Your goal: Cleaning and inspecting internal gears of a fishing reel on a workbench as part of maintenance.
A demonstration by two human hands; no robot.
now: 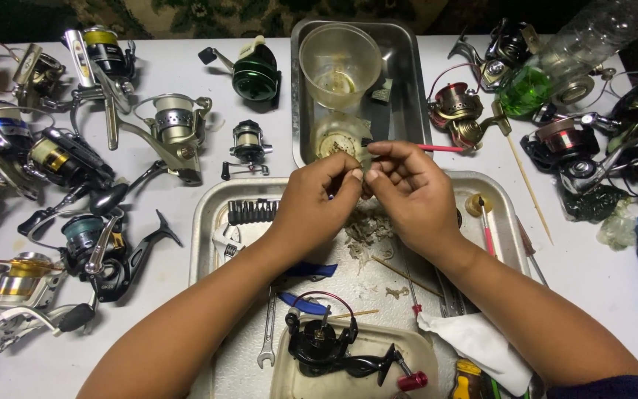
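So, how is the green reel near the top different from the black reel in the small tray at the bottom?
The green reel has a closed, rounded body; the black reel is open-framed, with thin red wire looping over it. The green reel lies directly on the white table, while the black reel sits inside a pale tray. The green reel's handle knob is black; the black reel's is red. Both are fishing reels, and neither the left hand nor the right hand touches them.
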